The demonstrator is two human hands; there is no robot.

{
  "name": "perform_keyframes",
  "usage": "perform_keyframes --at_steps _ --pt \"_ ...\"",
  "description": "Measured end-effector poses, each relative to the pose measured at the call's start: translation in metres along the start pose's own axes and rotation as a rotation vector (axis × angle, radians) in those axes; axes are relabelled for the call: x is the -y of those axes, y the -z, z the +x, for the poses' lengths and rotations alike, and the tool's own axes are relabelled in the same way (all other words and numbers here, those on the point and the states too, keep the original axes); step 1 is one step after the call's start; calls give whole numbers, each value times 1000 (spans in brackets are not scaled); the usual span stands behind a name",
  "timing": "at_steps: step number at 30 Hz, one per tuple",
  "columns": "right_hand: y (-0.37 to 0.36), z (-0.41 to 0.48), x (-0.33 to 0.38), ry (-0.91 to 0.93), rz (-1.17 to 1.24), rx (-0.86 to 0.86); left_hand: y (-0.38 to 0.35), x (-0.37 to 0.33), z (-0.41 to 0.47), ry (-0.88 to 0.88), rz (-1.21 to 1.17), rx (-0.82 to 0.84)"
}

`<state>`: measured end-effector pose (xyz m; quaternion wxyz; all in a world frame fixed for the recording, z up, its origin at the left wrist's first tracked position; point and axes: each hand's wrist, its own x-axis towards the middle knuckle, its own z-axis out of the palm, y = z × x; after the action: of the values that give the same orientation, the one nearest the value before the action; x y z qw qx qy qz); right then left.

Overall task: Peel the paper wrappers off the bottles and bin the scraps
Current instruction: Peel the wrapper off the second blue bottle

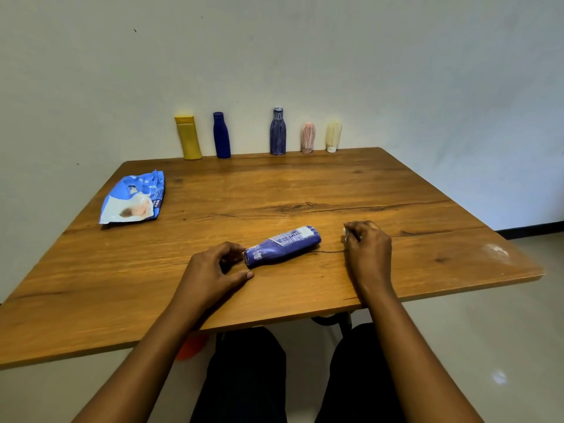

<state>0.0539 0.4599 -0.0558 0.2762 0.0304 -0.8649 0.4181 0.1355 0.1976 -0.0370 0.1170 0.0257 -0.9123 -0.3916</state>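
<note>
Six bottles [282, 245], one blue pouch [134, 198]

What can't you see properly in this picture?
All in the head view:
- White bit pinched by the right hand: its fingers hide most of it.
- Lying bottle: label print too small to read.
- Left hand: unclear if it grips the bottle's cap end.
- Orange thing: mostly hidden under the table.
- No bin in view.
</note>
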Motion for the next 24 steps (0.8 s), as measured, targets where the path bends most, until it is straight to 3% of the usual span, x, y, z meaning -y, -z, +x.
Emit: perform_keyframes --at_steps 13,16,20,24 --pt "3 -6 8 -6 74 -19 -8 -9 3 -63 87 -85" --pt "-3 -27 29 144 186 28 -6 -10 4 -4 -49 -98" --pt "-24 -58 54 425 124 149 -4 -10 2 15 -172 -92" --pt "-34 -57 63 478 81 154 -2 -13 1 25 -257 -68"
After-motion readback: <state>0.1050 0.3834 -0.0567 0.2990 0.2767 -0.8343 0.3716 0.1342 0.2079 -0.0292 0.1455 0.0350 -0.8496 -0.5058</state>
